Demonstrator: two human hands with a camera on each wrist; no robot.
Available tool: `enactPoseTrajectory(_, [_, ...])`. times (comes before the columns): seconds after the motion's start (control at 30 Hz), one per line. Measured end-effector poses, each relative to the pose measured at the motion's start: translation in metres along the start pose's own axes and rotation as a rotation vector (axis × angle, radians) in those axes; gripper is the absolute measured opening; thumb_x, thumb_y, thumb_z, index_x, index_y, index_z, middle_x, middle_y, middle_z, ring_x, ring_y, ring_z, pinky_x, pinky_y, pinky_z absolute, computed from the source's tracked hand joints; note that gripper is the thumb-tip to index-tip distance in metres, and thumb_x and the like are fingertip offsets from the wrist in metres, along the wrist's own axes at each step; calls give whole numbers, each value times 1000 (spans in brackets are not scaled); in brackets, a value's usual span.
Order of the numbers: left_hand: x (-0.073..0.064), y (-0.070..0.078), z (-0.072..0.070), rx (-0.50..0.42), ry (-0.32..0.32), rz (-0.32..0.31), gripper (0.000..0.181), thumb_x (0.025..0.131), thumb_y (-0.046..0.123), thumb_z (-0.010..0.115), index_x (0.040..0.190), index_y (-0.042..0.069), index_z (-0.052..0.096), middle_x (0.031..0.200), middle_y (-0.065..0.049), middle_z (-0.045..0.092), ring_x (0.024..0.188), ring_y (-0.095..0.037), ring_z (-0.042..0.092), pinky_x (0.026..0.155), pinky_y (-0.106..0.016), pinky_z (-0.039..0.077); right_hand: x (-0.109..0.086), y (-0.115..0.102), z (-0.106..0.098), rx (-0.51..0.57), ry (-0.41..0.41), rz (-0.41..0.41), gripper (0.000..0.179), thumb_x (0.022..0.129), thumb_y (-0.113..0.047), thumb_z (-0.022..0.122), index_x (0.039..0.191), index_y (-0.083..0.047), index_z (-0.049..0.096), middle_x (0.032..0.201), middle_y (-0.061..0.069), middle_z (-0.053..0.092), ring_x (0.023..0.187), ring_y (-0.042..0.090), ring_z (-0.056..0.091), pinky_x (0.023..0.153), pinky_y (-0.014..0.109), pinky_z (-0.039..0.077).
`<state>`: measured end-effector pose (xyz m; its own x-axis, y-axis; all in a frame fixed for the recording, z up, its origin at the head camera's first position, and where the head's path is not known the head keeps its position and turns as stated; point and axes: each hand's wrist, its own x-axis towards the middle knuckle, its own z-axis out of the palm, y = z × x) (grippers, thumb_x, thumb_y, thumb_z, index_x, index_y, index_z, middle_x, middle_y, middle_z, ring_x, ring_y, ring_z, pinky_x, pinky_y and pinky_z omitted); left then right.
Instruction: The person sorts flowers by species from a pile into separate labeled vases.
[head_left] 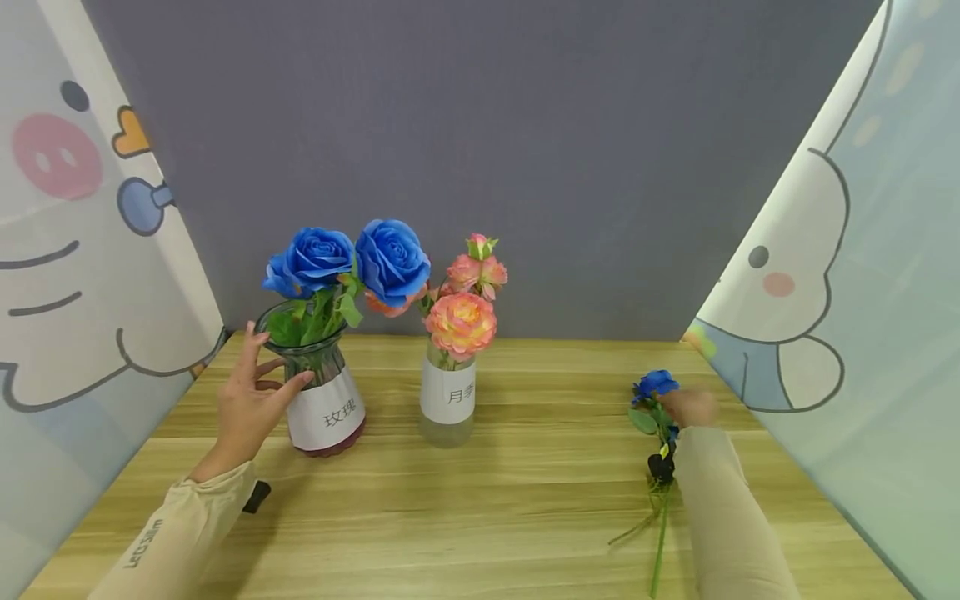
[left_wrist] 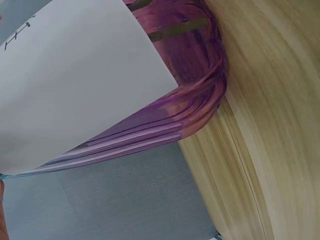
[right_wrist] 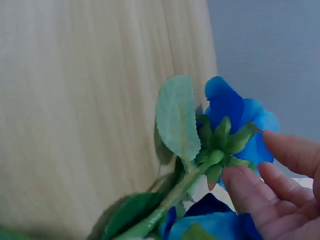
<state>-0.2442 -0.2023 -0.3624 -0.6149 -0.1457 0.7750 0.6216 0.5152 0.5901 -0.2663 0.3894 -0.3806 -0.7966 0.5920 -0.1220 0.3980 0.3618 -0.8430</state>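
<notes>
My left hand (head_left: 251, 400) holds a glass vase (head_left: 313, 358) at its left side, thumb in front and fingers toward the rim. The vase carries a white paper label (head_left: 324, 414) and large blue roses (head_left: 321, 257); its ribbed purple base (left_wrist: 200, 110) fills part of the left wrist view. At the right, my right hand (head_left: 692, 408) reaches around the head of a blue rose (right_wrist: 225, 102) lying on the table. Its thumb and fingers stand apart, fingertips right at the green sepals (right_wrist: 222, 142). A second blue bloom (right_wrist: 212, 222) lies just below.
A second labelled vase (head_left: 447, 429) with pink and orange flowers (head_left: 462, 325) stands right of the first. A dark bloom (head_left: 661, 467) and stems (head_left: 660, 542) lie by my right forearm. A small black object (head_left: 257, 497) lies near the left sleeve. A grey panel (head_left: 570, 167) stands behind.
</notes>
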Motion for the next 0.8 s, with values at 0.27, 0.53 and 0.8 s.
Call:
enactPoseTrajectory(0.27, [0, -3, -1, 18, -5, 11, 76, 66, -18, 78, 133, -4, 45, 149, -25, 28, 93, 24, 48, 67, 0, 41, 4, 14, 2, -136, 14, -44, 25, 79, -9, 71, 82, 14, 63, 60, 13, 60, 55, 22, 54, 51, 34, 47])
enactPoseTrajectory(0.53, [0, -7, 1, 36, -10, 53, 73, 73, -6, 80, 136, -2, 43, 150, -25, 28, 96, 23, 47, 68, 1, 41, 13, 23, 7, -397, 9, -160, 35, 73, -11, 70, 83, 22, 61, 76, 33, 61, 69, 39, 61, 63, 48, 55])
enactPoseTrajectory(0.8, [-1, -8, -2, 45, -5, 79, 68, 80, 15, 78, 136, -2, 43, 148, -28, 29, 97, 22, 47, 69, 1, 40, 3, 2, 6, -289, -184, -129, 23, 80, -10, 66, 59, -3, 59, 52, 4, 54, 50, 18, 49, 50, 34, 45])
